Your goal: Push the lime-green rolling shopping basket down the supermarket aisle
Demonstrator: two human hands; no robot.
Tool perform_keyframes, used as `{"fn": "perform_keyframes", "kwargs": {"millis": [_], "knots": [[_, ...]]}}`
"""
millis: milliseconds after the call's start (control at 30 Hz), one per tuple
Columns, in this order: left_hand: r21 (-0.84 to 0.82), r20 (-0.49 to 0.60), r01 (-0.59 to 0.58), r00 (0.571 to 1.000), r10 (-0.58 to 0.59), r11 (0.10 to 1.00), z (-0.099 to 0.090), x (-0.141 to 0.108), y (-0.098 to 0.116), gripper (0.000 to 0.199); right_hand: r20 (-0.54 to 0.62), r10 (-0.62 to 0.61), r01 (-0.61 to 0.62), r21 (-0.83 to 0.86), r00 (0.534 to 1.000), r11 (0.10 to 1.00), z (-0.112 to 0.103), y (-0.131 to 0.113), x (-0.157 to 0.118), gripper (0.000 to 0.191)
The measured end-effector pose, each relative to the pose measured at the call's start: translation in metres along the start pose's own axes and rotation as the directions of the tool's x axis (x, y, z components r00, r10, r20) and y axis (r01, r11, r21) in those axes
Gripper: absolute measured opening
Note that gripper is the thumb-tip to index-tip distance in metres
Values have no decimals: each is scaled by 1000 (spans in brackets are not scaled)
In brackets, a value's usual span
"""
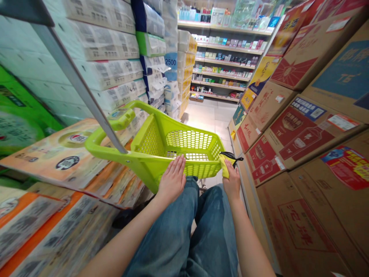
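A lime-green rolling shopping basket [173,164] with lattice walls stands before my knees, its grey metal pull handle [77,86] slanting up to the left. My left hand [174,177] rests flat on the near side wall and rim, fingers stretched out and holding nothing. In my right hand [231,179] is a yellow cloth [224,169] with black edging and a black loop, pressed against the basket's right end. The fingers close over the cloth, partly hiding it. Inside the basket I see only the latticed floor and walls.
Stacked cartons [305,127] line the right side close to my arm. Packs of wrapped paper goods [115,73] and drink cases [69,150] rise on the left. Beyond the pale tiled floor [211,111] stand shelves [221,67] of small boxed goods.
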State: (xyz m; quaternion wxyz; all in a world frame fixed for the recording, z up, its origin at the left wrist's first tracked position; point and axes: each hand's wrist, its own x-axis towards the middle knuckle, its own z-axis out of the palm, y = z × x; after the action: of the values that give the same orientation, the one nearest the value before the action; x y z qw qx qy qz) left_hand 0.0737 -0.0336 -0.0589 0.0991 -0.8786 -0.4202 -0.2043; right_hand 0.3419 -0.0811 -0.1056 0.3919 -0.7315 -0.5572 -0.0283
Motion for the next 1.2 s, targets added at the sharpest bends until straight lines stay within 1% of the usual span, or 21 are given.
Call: {"fn": "perform_keyframes", "kwargs": {"millis": [67,133,200,267,333,367,433,467,533,600,700,767,800,867,900,967,1033,1100,1167,1200], "knots": [[-1,4,1,1000,-1,1000,-1,0,0,59,-35,80,-81,-51,996,995,4,-9,2,75],[0,10,-1,1000,1,1000,-2,0,0,59,-39,78,-81,-93,996,992,14,-35,-1,76],[1,14,-3,1000,3,1000,-3,0,0,59,5,-6,6,-85,1000,996,28,-71,-8,77],[4,18,0,1000,0,1000,-3,0,0,60,69,-121,123,-26,990,992,40,-105,-16,77],[9,25,1,1000,-1,1000,-4,1,0,60,105,-207,205,31,973,978,47,-128,-21,74],[12,27,0,1000,0,1000,-4,1,0,59,114,-236,232,49,965,972,47,-133,-23,72],[17,25,-7,1000,6,1000,-4,1,0,59,127,-281,275,62,951,959,43,-130,-23,72],[18,22,-10,1000,9,1000,-4,1,0,59,132,-297,291,61,946,955,40,-122,-22,73],[16,15,-15,1000,15,1000,-4,0,-1,60,126,-300,297,49,945,954,30,-98,-17,77],[10,15,-17,1000,17,1000,-4,0,-1,60,88,-253,252,30,963,967,19,-67,-12,81],[3,13,-14,1000,14,1000,-3,0,-1,61,21,-144,144,19,989,989,6,-23,-5,81],[-1,9,-12,1000,12,1000,-3,0,-1,62,13,-88,88,21,996,996,1,-6,-3,79],[-1,8,-12,1000,12,1000,-3,0,-1,62,19,-63,63,17,998,998,0,-3,-2,78],[0,11,-11,1000,11,1000,-2,0,-1,61,19,-10,10,-10,1000,1000,3,-10,-2,77],[1,11,-10,1000,10,1000,-2,-1,-1,61,13,15,-14,-26,1000,1000,6,-19,-3,76],[2,11,-8,1000,8,1000,-2,-1,0,60,12,26,-26,-38,1000,999,16,-47,-6,76],[5,10,-7,1000,6,1000,-2,-1,0,60,49,-37,38,-7,998,999,28,-81,-11,77],[10,18,-7,1000,7,1000,-3,0,0,60,100,-139,134,50,985,990,39,-112,-16,78],[15,30,-11,1000,11,1000,-4,0,-1,60,135,-219,207,98,966,973,44,-130,-18,77],[17,33,-13,999,13,1000,-4,0,-1,60,147,-252,236,117,956,965,45,-133,-18,76]]}}
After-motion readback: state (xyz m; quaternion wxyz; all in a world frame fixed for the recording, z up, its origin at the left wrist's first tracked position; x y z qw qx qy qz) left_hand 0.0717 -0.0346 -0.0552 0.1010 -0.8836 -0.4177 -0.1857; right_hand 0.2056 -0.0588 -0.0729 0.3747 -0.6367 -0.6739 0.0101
